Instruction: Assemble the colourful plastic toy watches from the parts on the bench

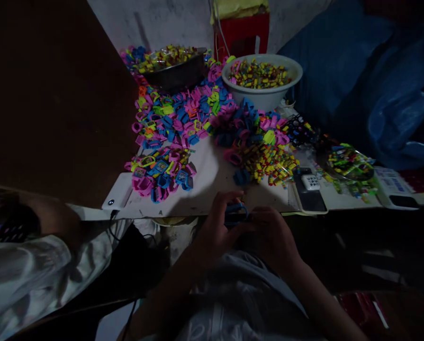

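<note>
Just off the table's near edge, my left hand is closed around a blue plastic toy watch with a loop-shaped band. My right hand meets it from the right, its fingers bent and pinched at the end of the band. Dim light hides whether a small piece is also between those right fingertips. Beyond my hands lies a loose heap of small yellow-wrapped candies. A cluster of pink and blue toy watches sits to the left, with a larger mixed pile behind it.
A white basin and a dark bowl at the back hold yellow-wrapped pieces. Phone with a white earbud case, power bank and plate of candies line the table. People sit on both sides; a red stool stands behind.
</note>
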The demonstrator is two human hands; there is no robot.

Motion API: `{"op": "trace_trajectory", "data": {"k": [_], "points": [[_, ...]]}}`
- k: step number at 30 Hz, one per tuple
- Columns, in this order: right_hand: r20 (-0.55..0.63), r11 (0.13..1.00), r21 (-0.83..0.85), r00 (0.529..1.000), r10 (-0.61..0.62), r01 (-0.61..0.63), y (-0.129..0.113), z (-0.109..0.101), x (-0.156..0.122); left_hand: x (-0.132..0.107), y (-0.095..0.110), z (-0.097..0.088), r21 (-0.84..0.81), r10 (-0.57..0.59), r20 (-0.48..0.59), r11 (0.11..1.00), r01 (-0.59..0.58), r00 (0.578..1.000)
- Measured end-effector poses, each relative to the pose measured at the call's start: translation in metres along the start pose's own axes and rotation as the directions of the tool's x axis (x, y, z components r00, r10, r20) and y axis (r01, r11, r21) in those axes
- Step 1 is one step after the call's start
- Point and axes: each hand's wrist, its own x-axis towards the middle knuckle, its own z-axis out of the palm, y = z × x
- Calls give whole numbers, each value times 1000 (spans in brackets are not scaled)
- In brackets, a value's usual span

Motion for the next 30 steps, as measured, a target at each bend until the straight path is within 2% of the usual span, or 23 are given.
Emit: {"op": "trace_trajectory", "data": {"k": [2,7,11,16,19,23,27,30], "points": [[10,999,-22,999,-31,31,-1,-1,1,1,1,-2,30,18,15,999,-18,1000],[-47,999,21,998,34,-33,0,-2,1,2,2,-2,10,2,38,1000,-2,999],[3,1000,0,1000,30,-30,2,-1,0,2,3,-2,40,-3,34,999,2,999],[-77,994,61,993,94,-90,4,-3,-3,1,3,0,8,-12,73,1000,11,997],[-28,999,12,999,40,-39,3,-6,-2,1,4,2,8,-38,73,999,37,997],[82,988,-143,995,-50,62,-2,-13,5,2,7,1,1,-71,75,997,72,995],[231,947,-283,969,-90,155,-5,-16,11,2,5,2,-24,-158,68,987,160,985],[284,889,-409,954,-93,208,-2,-15,12,1,-1,6,-48,-236,53,970,239,970]]}}
